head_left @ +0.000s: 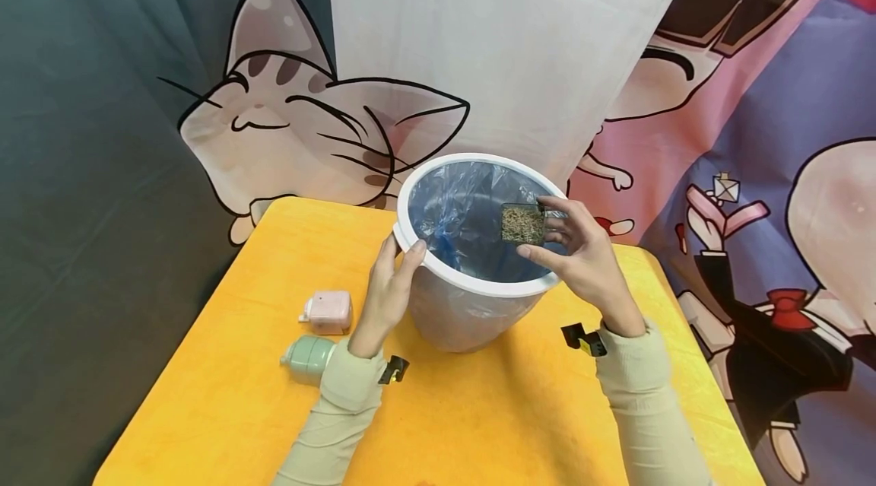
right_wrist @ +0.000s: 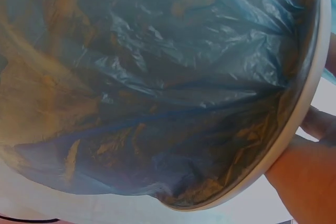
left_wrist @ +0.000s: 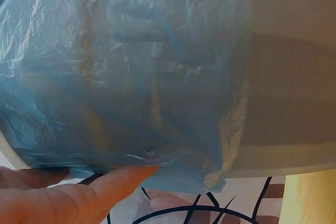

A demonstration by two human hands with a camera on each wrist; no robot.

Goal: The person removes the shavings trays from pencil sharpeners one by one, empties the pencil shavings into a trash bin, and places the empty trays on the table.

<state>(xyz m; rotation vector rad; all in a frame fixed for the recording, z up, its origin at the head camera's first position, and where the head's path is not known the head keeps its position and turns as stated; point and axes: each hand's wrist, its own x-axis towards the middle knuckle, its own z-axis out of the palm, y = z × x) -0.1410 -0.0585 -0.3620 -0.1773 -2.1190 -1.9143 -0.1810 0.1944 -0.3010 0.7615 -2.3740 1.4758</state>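
Observation:
A translucent trash can point(head_left: 472, 303) with a white rim point(head_left: 479, 284) and a bluish plastic liner point(head_left: 445, 204) stands on the table. My left hand point(head_left: 386, 292) holds it at the left side of the rim, thumb at the top edge; its fingers point(left_wrist: 115, 187) lie along the wall in the left wrist view. Over the mouth of the can, my right hand point(head_left: 582, 254) holds a small square dark-edged box point(head_left: 523, 224) between thumb and fingers. Dry, greenish-brown bits show in the box. In the right wrist view, part of the right hand point(right_wrist: 310, 177) appears beside the rim; the box is out of sight there.
Left of the can, a pink bottle point(head_left: 328, 312) and a green bottle point(head_left: 309, 359) lie on the yellow-covered table point(head_left: 472, 425), close to my left forearm. Behind the table hang cartoon-printed curtains point(head_left: 520, 37).

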